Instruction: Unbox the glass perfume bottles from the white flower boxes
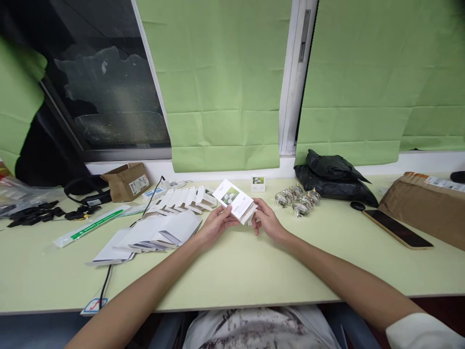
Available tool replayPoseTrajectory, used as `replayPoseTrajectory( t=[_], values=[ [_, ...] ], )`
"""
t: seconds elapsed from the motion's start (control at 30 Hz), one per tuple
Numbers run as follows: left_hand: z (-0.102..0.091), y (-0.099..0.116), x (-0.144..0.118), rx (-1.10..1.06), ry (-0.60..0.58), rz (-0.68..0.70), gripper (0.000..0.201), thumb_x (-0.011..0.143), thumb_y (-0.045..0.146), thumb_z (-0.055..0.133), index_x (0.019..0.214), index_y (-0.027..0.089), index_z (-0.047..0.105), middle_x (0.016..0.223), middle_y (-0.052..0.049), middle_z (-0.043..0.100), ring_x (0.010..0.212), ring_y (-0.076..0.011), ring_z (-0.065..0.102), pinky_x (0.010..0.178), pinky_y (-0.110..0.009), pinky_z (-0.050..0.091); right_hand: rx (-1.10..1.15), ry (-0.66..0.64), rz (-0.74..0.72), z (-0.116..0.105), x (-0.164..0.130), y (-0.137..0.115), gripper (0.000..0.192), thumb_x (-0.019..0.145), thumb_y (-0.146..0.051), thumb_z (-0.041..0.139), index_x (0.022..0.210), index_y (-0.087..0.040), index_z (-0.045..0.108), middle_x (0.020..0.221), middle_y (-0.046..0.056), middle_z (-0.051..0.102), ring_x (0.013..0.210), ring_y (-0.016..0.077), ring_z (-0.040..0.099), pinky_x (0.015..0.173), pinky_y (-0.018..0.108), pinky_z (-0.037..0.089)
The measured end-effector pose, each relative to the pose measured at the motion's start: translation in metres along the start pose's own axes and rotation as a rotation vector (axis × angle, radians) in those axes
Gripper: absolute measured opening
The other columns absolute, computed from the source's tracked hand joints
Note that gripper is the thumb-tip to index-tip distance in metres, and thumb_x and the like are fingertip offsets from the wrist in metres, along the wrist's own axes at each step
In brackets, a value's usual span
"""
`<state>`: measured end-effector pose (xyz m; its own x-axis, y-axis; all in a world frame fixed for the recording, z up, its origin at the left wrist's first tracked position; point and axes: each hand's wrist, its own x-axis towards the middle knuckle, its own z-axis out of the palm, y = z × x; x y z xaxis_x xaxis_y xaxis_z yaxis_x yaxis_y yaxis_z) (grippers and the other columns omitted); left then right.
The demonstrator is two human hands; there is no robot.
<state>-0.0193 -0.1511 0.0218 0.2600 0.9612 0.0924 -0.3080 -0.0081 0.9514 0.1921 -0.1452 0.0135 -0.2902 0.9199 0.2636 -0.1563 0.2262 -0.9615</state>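
Observation:
A small white carton point(233, 198) with a green flower picture is held up above the table, tilted. My left hand point(216, 224) grips its lower left side, thumb on the printed face. At the carton's right end, where end flaps stick out, my right hand point(267, 219) has its fingers curled against the flaps. Left of my hands lie several flat white cartons point(160, 232), overlapping. Behind them several more white cartons point(181, 199) stand in a leaning row. A similar printed carton point(258, 183) stands upright by the wall. Several clear round ornaments point(301, 206) with metal tops sit to the right.
Black plastic bags point(334, 177) lie by the window at right, near a phone point(397, 229) and a large brown parcel point(425, 206). An open cardboard box point(127, 182), a green-and-white packet point(92, 225) and black cables point(36, 213) occupy the left. A cord crosses the table there.

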Motion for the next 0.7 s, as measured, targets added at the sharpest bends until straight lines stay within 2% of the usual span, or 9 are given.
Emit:
replayPoseTrajectory(
  t=[0.2,0.37,0.5,0.6,0.7],
  values=[
    [0.0003,0.0022,-0.0001,0.022,0.034,0.033,0.04,0.09,0.046,0.076,0.111,0.014,0.065,0.105,-0.012,0.077,0.08,-0.018,0.073,0.077,-0.032,0.06,-0.121,0.037,-0.04,0.0007,0.0008,0.0055,0.04,0.089,-0.041,0.059,0.126,-0.029,0.052,0.105,0.0,0.06,0.055,0.0081,0.055,0.038,0.019,0.044],
    [-0.0038,-0.0005,0.0011,0.067,0.026,0.063,0.046,0.089,0.048,0.077,0.119,0.015,0.063,0.115,-0.013,0.075,0.088,-0.02,0.073,0.08,-0.035,0.06,-0.127,0.029,-0.04,0.002,0.0014,0.0088,0.042,0.089,-0.041,0.061,0.127,-0.028,0.05,0.097,-0.001,0.061,0.061,0.0117,0.057,0.039,0.02,0.046],
    [-0.0051,-0.0027,0.0006,0.076,-0.004,0.057,0.046,0.089,0.049,0.076,0.12,0.016,0.063,0.122,-0.014,0.073,0.096,-0.0229,0.073,0.084,-0.038,0.061,-0.177,0.038,-0.023,0.0022,0.0005,0.0086,0.044,0.087,-0.032,0.061,0.13,-0.029,0.05,0.105,0.002,0.064,0.069,0.0147,0.06,0.042,0.021,0.048],
    [-0.0051,-0.0036,-0.0001,0.089,-0.044,0.042,0.045,0.089,0.048,0.076,0.119,0.017,0.065,0.124,-0.015,0.072,0.099,-0.0251,0.074,0.085,-0.039,0.06,-0.206,0.04,-0.034,0.0025,-0.0002,0.0087,0.042,0.088,-0.039,0.064,0.127,-0.028,0.051,0.1,0.002,0.064,0.066,0.0151,0.059,0.041,0.022,0.047],
    [-0.0059,-0.0033,0.0004,0.084,-0.043,0.041,0.046,0.089,0.05,0.075,0.12,0.018,0.065,0.127,-0.015,0.072,0.103,-0.0271,0.073,0.085,-0.04,0.06,-0.177,-0.012,-0.035,0.0036,-0.0017,0.0081,0.05,0.084,-0.045,0.073,0.126,-0.027,0.052,0.1,0.001,0.064,0.063,0.014,0.056,0.041,0.022,0.045]
  ],
)
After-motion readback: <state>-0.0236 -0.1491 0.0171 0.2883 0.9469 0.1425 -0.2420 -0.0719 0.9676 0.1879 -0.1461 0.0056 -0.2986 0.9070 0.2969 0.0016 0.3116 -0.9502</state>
